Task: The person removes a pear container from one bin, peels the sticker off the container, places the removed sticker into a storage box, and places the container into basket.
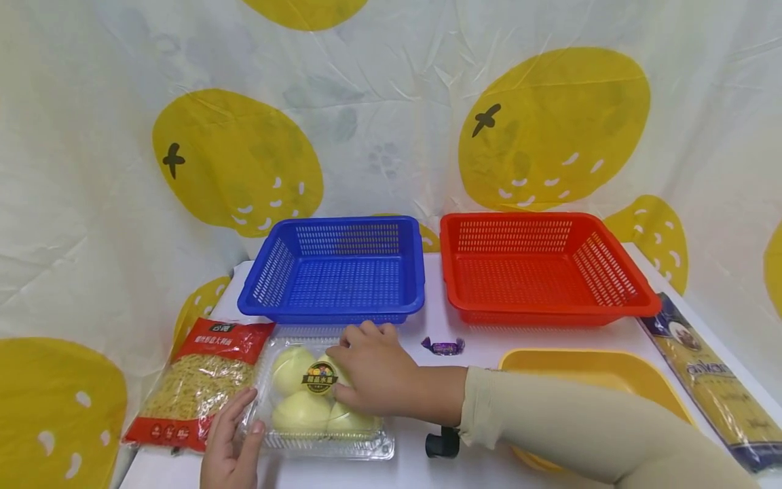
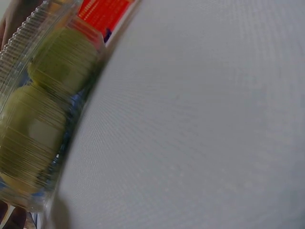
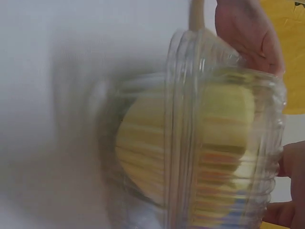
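Touching the clear fruit box [image 1: 330,447], just before the blue basket [image 1: 330,314], with spread, ungripping left hand [image 1: 229,445] alongside and bent right hand [image 1: 379,373] atop—grip too unclear to tell—perhaps risking popping the lid [image 1: 302,409] through uneven pressure.

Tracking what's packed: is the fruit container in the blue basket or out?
Out: the head view shows the fruit container in front of the blue basket.
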A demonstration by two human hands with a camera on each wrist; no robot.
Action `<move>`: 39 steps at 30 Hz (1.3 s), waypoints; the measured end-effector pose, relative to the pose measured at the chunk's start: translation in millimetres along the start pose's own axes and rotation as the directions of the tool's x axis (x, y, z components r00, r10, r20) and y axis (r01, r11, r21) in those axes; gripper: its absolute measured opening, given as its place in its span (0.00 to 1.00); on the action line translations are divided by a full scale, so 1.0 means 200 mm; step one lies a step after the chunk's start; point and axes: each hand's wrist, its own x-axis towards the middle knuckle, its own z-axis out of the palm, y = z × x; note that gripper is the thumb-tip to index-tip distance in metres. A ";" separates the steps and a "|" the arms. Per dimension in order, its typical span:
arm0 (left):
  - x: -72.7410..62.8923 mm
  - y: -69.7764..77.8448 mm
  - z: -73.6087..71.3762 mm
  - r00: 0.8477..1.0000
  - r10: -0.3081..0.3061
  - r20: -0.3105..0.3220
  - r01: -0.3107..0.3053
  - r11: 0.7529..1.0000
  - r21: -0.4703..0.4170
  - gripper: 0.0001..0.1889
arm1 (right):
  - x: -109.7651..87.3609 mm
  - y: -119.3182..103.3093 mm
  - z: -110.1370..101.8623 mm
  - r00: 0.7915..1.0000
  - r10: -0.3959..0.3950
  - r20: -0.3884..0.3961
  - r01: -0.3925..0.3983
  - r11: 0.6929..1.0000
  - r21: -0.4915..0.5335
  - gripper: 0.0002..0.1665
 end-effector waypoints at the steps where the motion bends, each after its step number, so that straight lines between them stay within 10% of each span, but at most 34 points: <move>1: 0.00 0.00 0.00 1.000 -0.001 -0.001 0.001 1.000 0.003 0.23 | 0.00 0.00 0.00 1.000 -0.003 0.003 0.003 1.000 -0.003 0.29; 15: 0.00 -0.01 0.00 0.999 0.039 -0.017 -0.038 0.998 0.041 0.24 | 0.06 -0.05 0.01 0.999 -0.027 -0.035 0.028 0.999 0.026 0.16; 23: -0.01 0.02 0.00 0.999 -0.042 -0.012 0.043 0.994 0.101 0.21 | 0.11 -0.08 0.05 0.997 -0.001 -0.083 0.002 1.000 0.018 0.02; 39: -0.01 0.02 0.00 0.997 -0.072 -0.016 0.074 0.989 0.131 0.22 | 0.09 -0.04 0.07 0.981 -0.058 -0.185 0.104 0.963 0.250 0.06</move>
